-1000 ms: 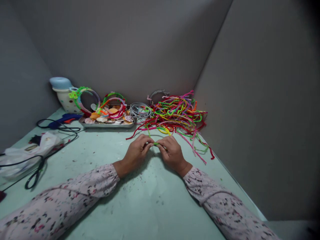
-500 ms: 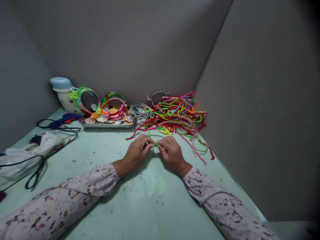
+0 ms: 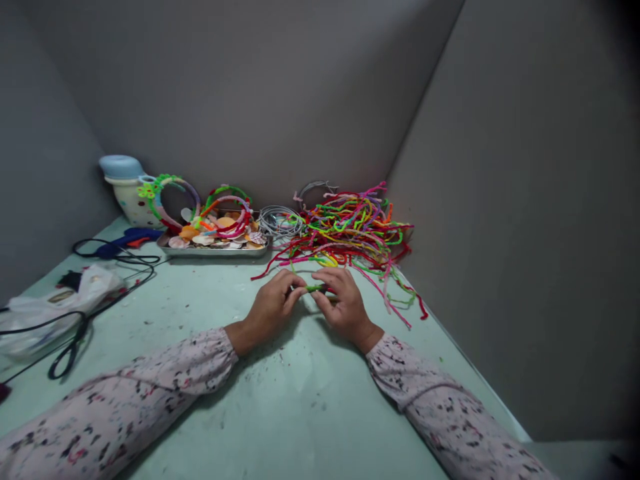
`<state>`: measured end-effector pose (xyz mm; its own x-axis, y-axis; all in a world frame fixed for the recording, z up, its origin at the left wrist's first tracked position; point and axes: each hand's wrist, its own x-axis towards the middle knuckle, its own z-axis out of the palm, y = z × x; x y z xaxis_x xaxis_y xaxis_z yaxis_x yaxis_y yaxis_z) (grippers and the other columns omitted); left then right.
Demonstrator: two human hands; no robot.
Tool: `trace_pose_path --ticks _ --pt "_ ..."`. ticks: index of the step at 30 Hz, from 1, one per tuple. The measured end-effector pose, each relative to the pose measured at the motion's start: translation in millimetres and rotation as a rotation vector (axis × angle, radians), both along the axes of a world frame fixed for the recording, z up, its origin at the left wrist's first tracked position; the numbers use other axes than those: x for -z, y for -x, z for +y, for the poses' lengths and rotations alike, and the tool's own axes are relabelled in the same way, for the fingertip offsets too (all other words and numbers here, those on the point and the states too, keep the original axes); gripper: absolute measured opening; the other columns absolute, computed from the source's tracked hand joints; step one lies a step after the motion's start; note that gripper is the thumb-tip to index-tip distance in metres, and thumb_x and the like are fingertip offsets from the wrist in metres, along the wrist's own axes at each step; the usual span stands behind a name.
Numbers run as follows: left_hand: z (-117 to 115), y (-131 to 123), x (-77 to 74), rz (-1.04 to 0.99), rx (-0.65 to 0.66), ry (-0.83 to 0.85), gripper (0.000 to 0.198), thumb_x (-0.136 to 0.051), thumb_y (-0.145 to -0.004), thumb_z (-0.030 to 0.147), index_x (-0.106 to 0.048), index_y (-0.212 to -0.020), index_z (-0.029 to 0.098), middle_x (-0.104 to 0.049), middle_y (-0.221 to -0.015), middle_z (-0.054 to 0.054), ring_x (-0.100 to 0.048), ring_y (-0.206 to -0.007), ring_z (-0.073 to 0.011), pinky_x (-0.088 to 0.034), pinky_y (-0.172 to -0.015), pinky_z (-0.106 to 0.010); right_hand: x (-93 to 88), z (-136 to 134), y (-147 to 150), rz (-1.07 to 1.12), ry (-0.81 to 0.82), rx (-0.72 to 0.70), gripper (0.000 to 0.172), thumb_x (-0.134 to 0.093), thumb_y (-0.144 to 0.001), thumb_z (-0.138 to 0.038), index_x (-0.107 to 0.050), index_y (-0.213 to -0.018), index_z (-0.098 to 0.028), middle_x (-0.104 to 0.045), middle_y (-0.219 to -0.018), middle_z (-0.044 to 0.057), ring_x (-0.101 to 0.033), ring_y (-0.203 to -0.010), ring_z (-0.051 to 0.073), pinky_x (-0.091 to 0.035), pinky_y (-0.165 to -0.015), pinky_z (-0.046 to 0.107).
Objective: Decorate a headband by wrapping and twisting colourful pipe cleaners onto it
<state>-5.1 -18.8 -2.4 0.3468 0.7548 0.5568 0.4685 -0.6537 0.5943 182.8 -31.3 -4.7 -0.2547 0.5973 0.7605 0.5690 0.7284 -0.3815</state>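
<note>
My left hand (image 3: 273, 307) and my right hand (image 3: 343, 303) meet over the pale green table (image 3: 300, 400), fingertips pinched together on a short green pipe cleaner (image 3: 315, 288). Both hands are closed around it, and most of its length is hidden under the fingers. Just behind the hands lies a tangled heap of coloured pipe cleaners (image 3: 355, 230), some strands trailing toward my right wrist.
A metal tray (image 3: 215, 250) with shells and wrapped hoops sits at the back. Coiled wire (image 3: 280, 220) lies beside it. A white and blue pot (image 3: 127, 187), a blue glue gun (image 3: 125, 239), black cables, scissors (image 3: 67, 353) and a plastic bag (image 3: 55, 300) are on the left. Grey walls enclose the corner.
My right hand's fingers have shifted slightly up and over the green pipe cleaner, turning it between both hands. Nothing else has moved.
</note>
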Motion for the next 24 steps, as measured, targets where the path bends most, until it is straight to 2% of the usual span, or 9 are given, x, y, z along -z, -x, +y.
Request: trace_pose_path --ticks 4,7,12,18,24 --pt "1.5 0.6 0.6 -0.037 -0.029 -0.019 0.009 -0.052 -0.092 0.023 -0.059 -0.089 0.018 -0.060 -0.086 -0.003 -0.056 -0.079 -0.0163 -0.044 -0.072 -0.029 -0.8 1.9 -2.7 0.118 -0.060 0.141 0.024 -0.059 -0.087 -0.026 -0.060 -0.111 -0.024 -0.058 -0.112 0.011 -0.054 -0.108 0.027 -0.046 -0.094 0.048" --pt "2.3 1.2 1.5 -0.064 -0.061 -0.032 0.008 -0.053 -0.091 0.023 -0.059 -0.089 0.018 -0.060 -0.086 -0.003 -0.056 -0.080 -0.0165 -0.044 -0.073 -0.029 2.5 3.8 -3.8 0.161 -0.068 0.191 0.019 -0.059 -0.088 -0.026 -0.060 -0.107 -0.023 -0.060 -0.104 0.010 -0.056 -0.100 0.026 -0.050 -0.087 0.045" --pt "2.7 1.3 2.8 -0.053 -0.083 -0.048 0.009 -0.053 -0.091 0.024 -0.058 -0.088 0.018 -0.058 -0.085 -0.003 -0.055 -0.079 -0.0165 -0.044 -0.071 -0.029 6.7 1.8 -0.8 0.049 0.010 0.067 0.022 -0.058 -0.089 -0.025 -0.060 -0.110 -0.021 -0.064 -0.085 0.005 -0.060 -0.077 0.020 -0.052 -0.072 0.035" --pt "-1.1 0.8 -0.9 -0.009 -0.058 -0.038 0.008 -0.054 -0.091 0.023 -0.060 -0.088 0.018 -0.059 -0.084 -0.003 -0.056 -0.078 -0.0160 -0.044 -0.072 -0.029 8.8 1.5 0.5 0.011 0.107 0.009 0.025 -0.052 -0.093 -0.026 -0.062 -0.116 -0.022 -0.071 -0.103 0.007 -0.067 -0.090 0.019 -0.055 -0.075 0.033" --pt "-3.1 0.4 -0.7 -0.011 -0.019 -0.062 0.008 -0.054 -0.091 0.023 -0.061 -0.090 0.019 -0.060 -0.086 -0.003 -0.056 -0.078 -0.0155 -0.045 -0.070 -0.028 14.7 4.7 -0.3 -0.021 0.112 0.028 0.020 -0.053 -0.094 -0.026 -0.065 -0.108 -0.020 -0.074 -0.095 0.005 -0.069 -0.084 0.019 -0.053 -0.076 0.031"
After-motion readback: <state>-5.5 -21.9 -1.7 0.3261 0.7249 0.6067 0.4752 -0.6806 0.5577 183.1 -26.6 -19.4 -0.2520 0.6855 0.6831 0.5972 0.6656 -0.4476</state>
